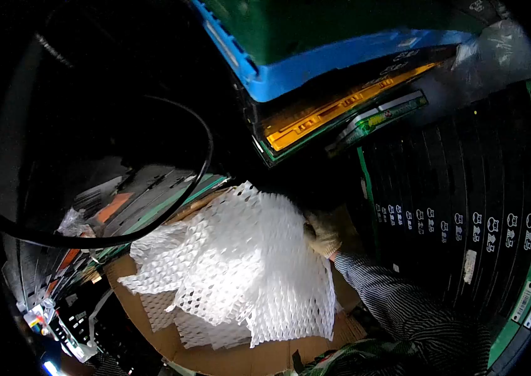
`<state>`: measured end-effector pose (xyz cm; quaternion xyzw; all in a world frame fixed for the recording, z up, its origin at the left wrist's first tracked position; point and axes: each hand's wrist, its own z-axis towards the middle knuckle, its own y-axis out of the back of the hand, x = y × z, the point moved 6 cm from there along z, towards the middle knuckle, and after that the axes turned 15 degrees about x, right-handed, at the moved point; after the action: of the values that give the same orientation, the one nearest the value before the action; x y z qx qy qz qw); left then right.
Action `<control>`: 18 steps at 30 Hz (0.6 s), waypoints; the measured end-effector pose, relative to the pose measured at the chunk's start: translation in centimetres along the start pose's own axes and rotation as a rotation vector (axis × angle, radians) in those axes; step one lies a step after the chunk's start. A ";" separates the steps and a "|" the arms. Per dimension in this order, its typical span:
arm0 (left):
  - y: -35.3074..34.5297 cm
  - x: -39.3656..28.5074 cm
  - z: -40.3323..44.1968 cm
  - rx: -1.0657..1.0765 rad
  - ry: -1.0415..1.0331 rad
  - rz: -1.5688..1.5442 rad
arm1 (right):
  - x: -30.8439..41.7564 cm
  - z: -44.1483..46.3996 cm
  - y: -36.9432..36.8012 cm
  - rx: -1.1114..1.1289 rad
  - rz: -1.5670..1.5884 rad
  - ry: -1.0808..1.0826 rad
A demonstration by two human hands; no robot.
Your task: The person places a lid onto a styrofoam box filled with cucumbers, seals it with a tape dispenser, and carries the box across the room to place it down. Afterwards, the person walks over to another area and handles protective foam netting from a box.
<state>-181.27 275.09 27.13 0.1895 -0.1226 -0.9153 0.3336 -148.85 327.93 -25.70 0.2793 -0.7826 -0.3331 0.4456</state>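
Observation:
White foam netting (221, 263) lies in a loose, layered heap in an open cardboard box (215, 360), spilling over its left side. My right hand (323, 235), in a pale work glove, is at the right edge of the netting, beside the box's right wall. Its fingers are bent against the netting and appear closed on that edge; their tips are partly hidden. A dark striped sleeve (397, 294) runs from this hand to the lower right. My left hand is not in view.
Stacked black crates (447, 207) with white printed marks stand at the right. Above are a blue crate (315, 72), an orange crate (347, 103) and a clear plastic bag (500, 56). A black cable (209, 144) loops across the left, near stacked dark panels (146, 194).

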 end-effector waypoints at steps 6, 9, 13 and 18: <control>1.4 1.2 -0.4 0.052 0.037 -0.058 | 1.6 -2.1 -1.1 0.098 0.049 0.011; 1.9 3.1 -0.4 0.083 0.072 -0.075 | 2.4 -2.4 -0.4 0.121 0.121 0.032; 2.6 4.7 -0.5 0.115 0.104 -0.102 | 1.3 -3.2 -1.6 0.166 0.219 -0.155; 2.7 5.9 0.3 0.156 0.118 -0.146 | -3.3 -2.0 -1.2 0.187 0.635 -0.197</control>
<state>-184.03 269.28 26.77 0.2770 -0.1594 -0.9121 0.2569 -145.42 329.04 -27.49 0.0280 -0.8968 -0.1300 0.4219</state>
